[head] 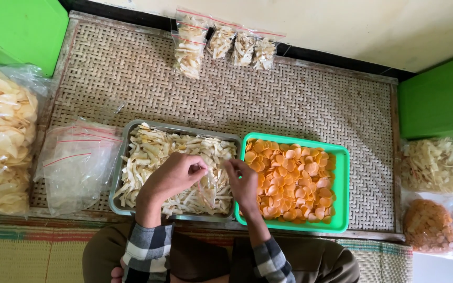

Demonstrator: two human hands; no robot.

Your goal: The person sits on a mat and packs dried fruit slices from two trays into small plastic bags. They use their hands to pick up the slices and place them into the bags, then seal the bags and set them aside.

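Holding small clear bag (209, 189) open over metal tray (127, 131) — L hand (173, 175) & R hand (242, 181) pinching its mouth; pale chips (153, 149) under hands, orange chips (294, 175) right of R hand. Likely filling step; next needs chips scooped in.

Two trays: one metal (127, 131), one green (342, 157). Four filled packets (226, 44) at the back. Three big sacks (1, 136).

A small clear plastic bag (209, 187), partly filled with pale chips, hangs upright over the metal tray (123, 157).
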